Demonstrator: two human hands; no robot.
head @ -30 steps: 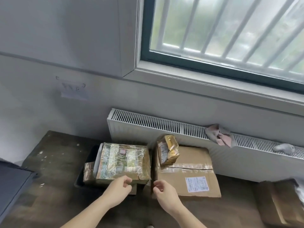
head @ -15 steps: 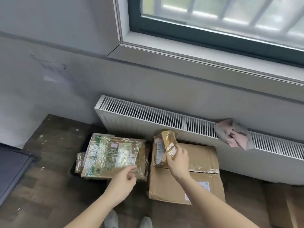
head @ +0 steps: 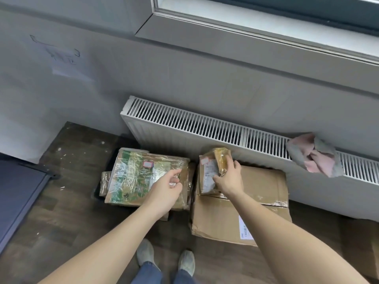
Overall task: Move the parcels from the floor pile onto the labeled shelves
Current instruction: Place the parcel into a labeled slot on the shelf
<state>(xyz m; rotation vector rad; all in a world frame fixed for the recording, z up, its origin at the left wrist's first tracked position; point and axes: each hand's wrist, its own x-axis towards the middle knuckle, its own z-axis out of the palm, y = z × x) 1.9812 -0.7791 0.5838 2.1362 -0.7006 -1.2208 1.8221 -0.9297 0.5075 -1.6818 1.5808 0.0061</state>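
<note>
Parcels lie on the dark wooden floor below a radiator. A small taped brown parcel (head: 213, 169) sits on top of a large cardboard box (head: 264, 193), and my right hand (head: 228, 179) grips its right side. To the left lies a flat parcel wrapped in shiny clear tape (head: 135, 175), stacked on smaller parcels. My left hand (head: 167, 189) hovers over its right end with the fingers loosely curled, holding nothing.
A white radiator (head: 184, 128) runs along the wall behind the parcels, with a pink and grey cloth (head: 313, 154) draped on it. A dark panel (head: 18, 191) stands at the far left. Another brown box (head: 367, 249) sits at the right edge. My shoes (head: 164, 257) are below.
My right hand reached forward from in front of the big box and took hold of the small parcel. My left hand moved over the taped parcel. The view tilted down.
</note>
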